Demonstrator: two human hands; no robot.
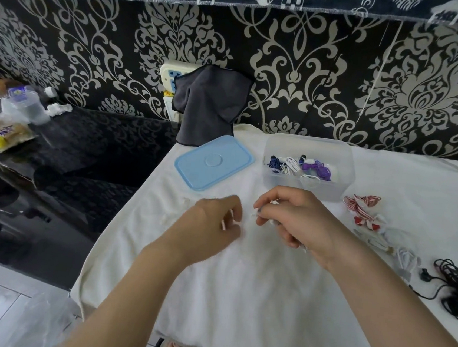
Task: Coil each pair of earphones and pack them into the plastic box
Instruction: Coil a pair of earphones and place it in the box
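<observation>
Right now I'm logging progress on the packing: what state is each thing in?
Box: open, some coiled earphones inside.
Lid: off, flat beside the box.
Red earphones: loose on the cloth.
Black earphones: loose, uncoiled.
Left hand: holding a white cord.
Right hand: shut on the white cord.

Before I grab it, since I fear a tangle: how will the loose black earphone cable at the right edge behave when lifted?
The black earphone cable looks thin and lies in slack loops, so it will probably droop limply. One strand trails toward the white cables beside it, so it may snag them. It likely weighs little.
</observation>
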